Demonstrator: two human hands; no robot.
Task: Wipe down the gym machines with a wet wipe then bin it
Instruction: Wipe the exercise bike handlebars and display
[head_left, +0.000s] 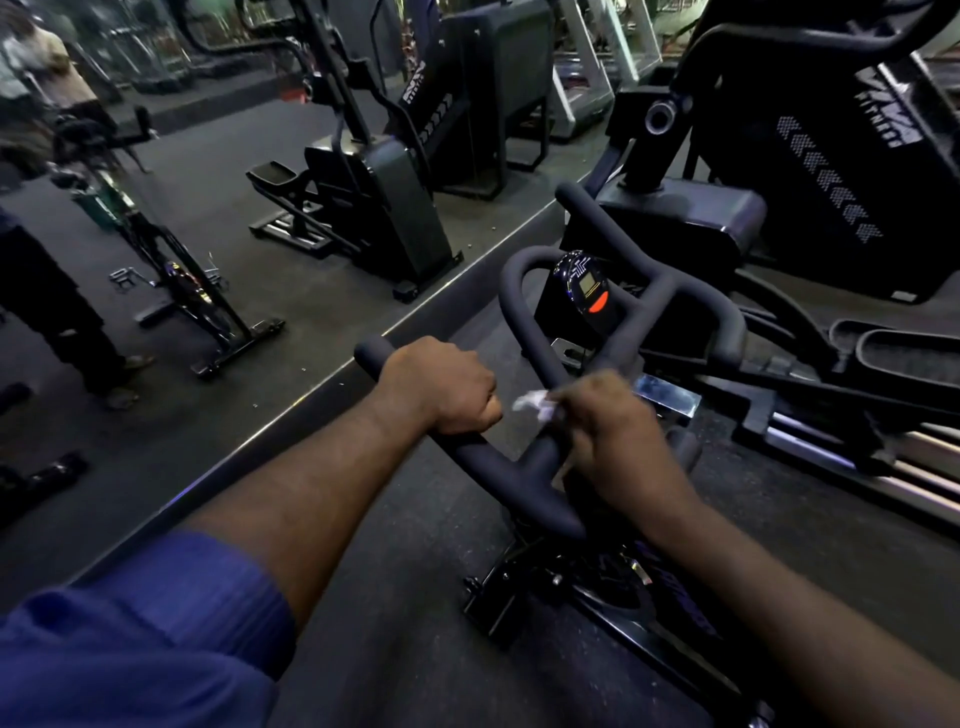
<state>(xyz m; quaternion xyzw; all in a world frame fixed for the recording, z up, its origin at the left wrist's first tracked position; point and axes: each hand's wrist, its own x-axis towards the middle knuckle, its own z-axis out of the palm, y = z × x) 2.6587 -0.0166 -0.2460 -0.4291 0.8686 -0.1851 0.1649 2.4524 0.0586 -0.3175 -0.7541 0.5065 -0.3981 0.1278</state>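
Note:
A black exercise bike stands right in front of me, its padded handlebar (524, 467) curving from lower centre up to a small console (589, 288) with an orange button. My left hand (441, 384) is wrapped around the left grip of the handlebar. My right hand (613, 431), blurred, presses a crumpled white wet wipe (535, 405) against the middle bar; the wipe sticks out past my fingers.
A wall mirror (234, 208) on the left reflects a stepper machine, another bike and standing people. A large black elliptical machine (810, 171) stands at the right, its pedals and rails reaching toward the bike. Dark rubber floor (415, 597) lies below.

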